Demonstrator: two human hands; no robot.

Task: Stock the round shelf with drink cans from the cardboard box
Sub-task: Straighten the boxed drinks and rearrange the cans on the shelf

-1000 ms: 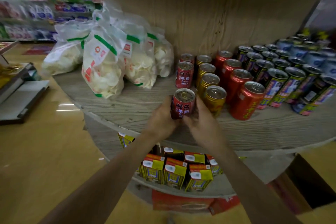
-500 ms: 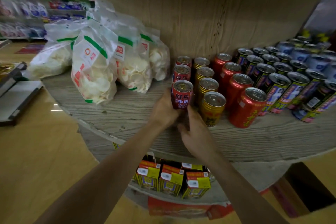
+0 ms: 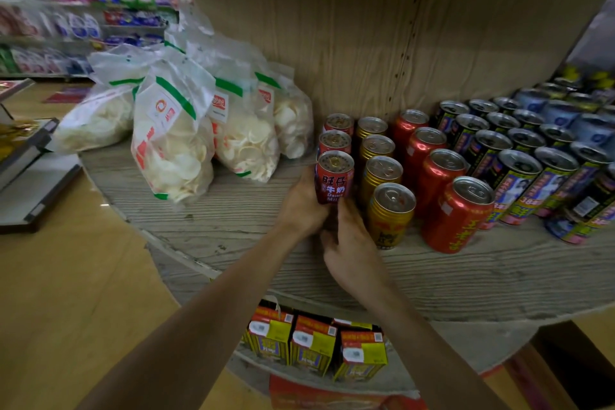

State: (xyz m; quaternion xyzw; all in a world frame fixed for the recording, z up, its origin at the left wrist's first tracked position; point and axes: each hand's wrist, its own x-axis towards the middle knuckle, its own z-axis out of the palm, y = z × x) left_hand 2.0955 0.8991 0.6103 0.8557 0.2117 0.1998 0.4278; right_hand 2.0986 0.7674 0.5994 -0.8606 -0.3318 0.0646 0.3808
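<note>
Mid-frame, the upright red can [image 3: 334,176] stands just above both hands: the left hand [image 3: 303,205] grips its side with curled fingers, the right hand [image 3: 352,243] touches its base (grip unclear).

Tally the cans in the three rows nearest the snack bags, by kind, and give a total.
Short red metal milk cans: 3 (the left hand grips the front one)
Gold metal cans: 4
Tall red metal cans: 4
Total: 11
</note>
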